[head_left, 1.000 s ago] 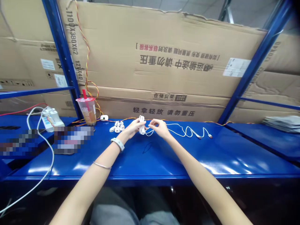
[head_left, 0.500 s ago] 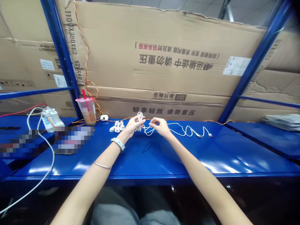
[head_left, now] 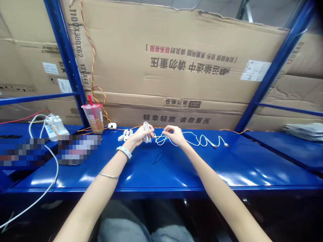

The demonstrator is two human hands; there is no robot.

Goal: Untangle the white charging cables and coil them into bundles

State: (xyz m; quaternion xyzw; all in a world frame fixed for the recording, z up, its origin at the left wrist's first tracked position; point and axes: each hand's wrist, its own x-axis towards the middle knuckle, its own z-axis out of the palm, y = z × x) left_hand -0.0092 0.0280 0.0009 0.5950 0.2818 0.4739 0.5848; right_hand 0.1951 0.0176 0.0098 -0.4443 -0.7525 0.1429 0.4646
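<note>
The left hand [head_left: 140,136] is moving left and down, closed around a coiled white cable [head_left: 146,132] near the blue tabletop's [head_left: 161,174] back edge, just beside a cluster of white earbuds [head_left: 126,135]. To the right, the right hand [head_left: 174,134] is pinching the cable's slack length [head_left: 161,140], which is trailing rightward along the back edge to a plug [head_left: 226,145].

On the tabletop [head_left: 176,168], a plastic drink cup [head_left: 92,118] stood left of the earphones [head_left: 125,136], a charging cable [head_left: 202,140] lay to their right, and cardboard cartons [head_left: 176,67] stood behind.
</note>
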